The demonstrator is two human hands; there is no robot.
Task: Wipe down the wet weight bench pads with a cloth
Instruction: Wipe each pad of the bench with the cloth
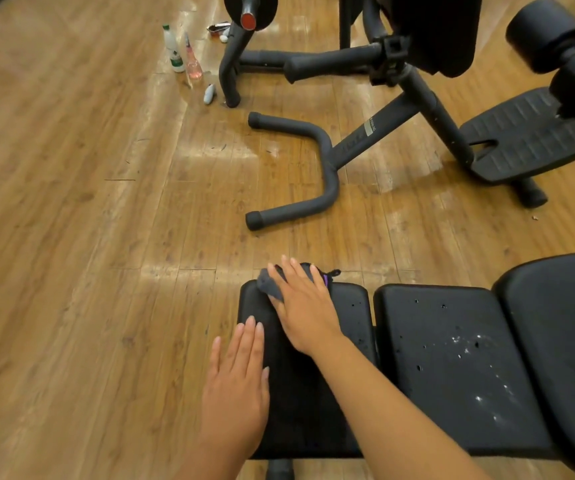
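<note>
A black weight bench runs across the lower right as three pads. My right hand (pixel 301 308) lies flat on a grey cloth (pixel 268 285), pressing it onto the far corner of the leftmost pad (pixel 300 403). My left hand (pixel 236 382) rests flat, fingers together, on that pad's left edge and holds nothing. The middle pad (pixel 449 362) carries water droplets and small dark spots. Only part of the right pad (pixel 563 334) shows at the frame's edge.
Black exercise equipment with a curved floor foot (pixel 300 171), a footplate (pixel 525 136) and foam rollers (pixel 546 32) stands beyond the bench. A white bottle (pixel 173 50), a pink spray bottle (pixel 192 60) and a small white object (pixel 210 94) sit on the wooden floor at the far left.
</note>
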